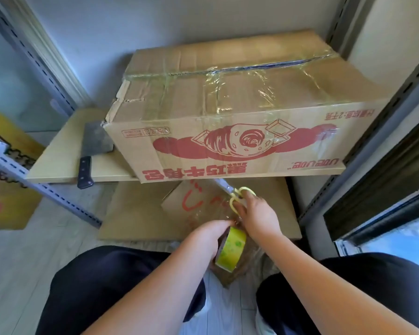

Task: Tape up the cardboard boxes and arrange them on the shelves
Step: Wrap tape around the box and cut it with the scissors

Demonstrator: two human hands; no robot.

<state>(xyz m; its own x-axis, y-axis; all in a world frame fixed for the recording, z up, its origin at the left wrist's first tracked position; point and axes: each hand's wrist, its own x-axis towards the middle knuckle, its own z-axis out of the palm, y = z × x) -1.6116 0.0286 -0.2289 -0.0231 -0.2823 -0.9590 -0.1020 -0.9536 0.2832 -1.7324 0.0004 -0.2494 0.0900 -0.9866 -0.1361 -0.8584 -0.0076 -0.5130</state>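
A large cardboard box [228, 112] lies on a pale wooden shelf [58, 163]; its top flaps are closed and crossed with clear tape, its contents hidden; the printed side, red croissant picture and upside-down lettering, faces the camera and overhangs the shelf's front edge. Below it, on the floor, a smaller box [194, 201] with red marks sits on flattened cardboard [131, 213], clear tape stretched over its near part; what it holds cannot be told. A cleaver [92, 151] lies on the shelf just beside the large box's left corner, its black handle past the shelf edge. The left hand [211, 234] grips 1 roll of yellow-green tape [231, 250] above the smaller box; the right hand [257, 213] holds yellow-handled scissors [237, 193], fingers through the loops, blades pointing up toward the shelf.
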